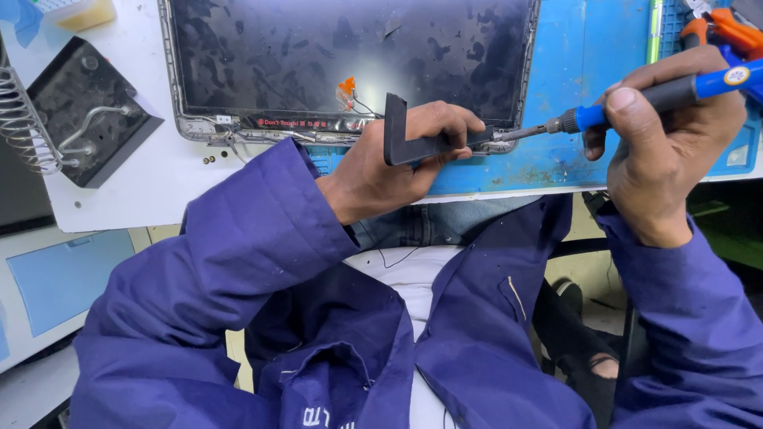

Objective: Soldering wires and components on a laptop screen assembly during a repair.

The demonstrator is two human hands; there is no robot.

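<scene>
You're working in bright, even light from overhead; the white bench (159, 183) at the left nearly washes out. The dark screen panel (350, 56) at the far side shows dull, smudged reflections. Shadows are soft and deepen below the bench's near edge. Focus is sharp mid-frame, with slight wide-angle stretch toward the edges

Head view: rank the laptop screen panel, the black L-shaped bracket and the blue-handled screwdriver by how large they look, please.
1. Laptop screen panel, by far the largest.
2. Blue-handled screwdriver, held in the right hand; its handle end runs out of frame.
3. Black L-shaped bracket, held in the left hand; partly hidden by fingers, so its place against the screwdriver is unsure.
</scene>
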